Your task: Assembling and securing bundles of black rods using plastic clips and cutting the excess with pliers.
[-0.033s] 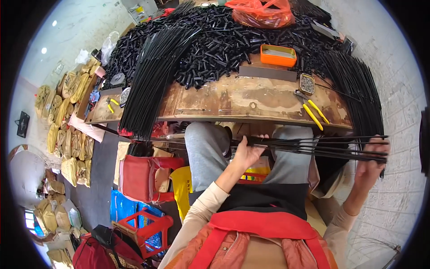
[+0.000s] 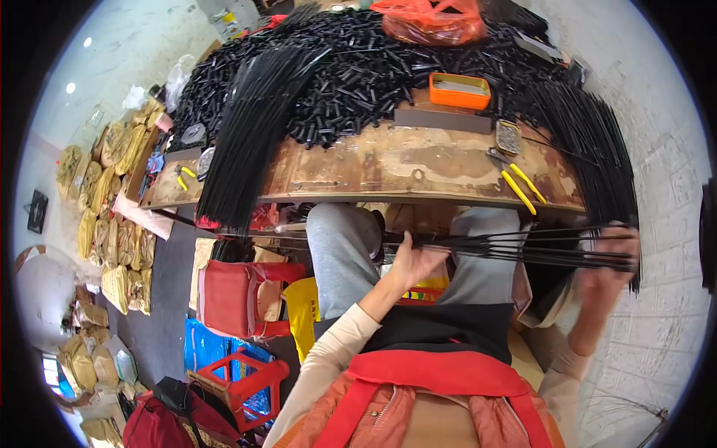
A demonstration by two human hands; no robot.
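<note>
A bundle of long, thin black rods (image 2: 508,249) stretches crosswise over my lap, just below the table's front edge. My left hand (image 2: 420,263) grips its left part, thumb raised beside the rods and the other fingers largely hidden behind them. Toward the right end, my right hand (image 2: 611,254) is wrapped around the rods, a little blurred. Between the hands the rods fan apart into several strands. Close above my right hand, a thick sheaf of similar black rods (image 2: 590,142) hangs over the table's right edge.
Black tubular pieces (image 2: 343,97) are heaped across the wooden table (image 2: 358,168). Another rod sheaf (image 2: 250,127) overhangs at left. Yellow-handled pliers (image 2: 519,183), a small tin (image 2: 508,137) and an orange box (image 2: 459,93) lie at right. A red stool (image 2: 239,377) stands lower left; a white wall (image 2: 665,313) rises at right.
My right hand has shifted slightly left and is more blurred. The left hand's fingertips, seen above the rods before, are now hidden. The whole view has shifted slightly.
</note>
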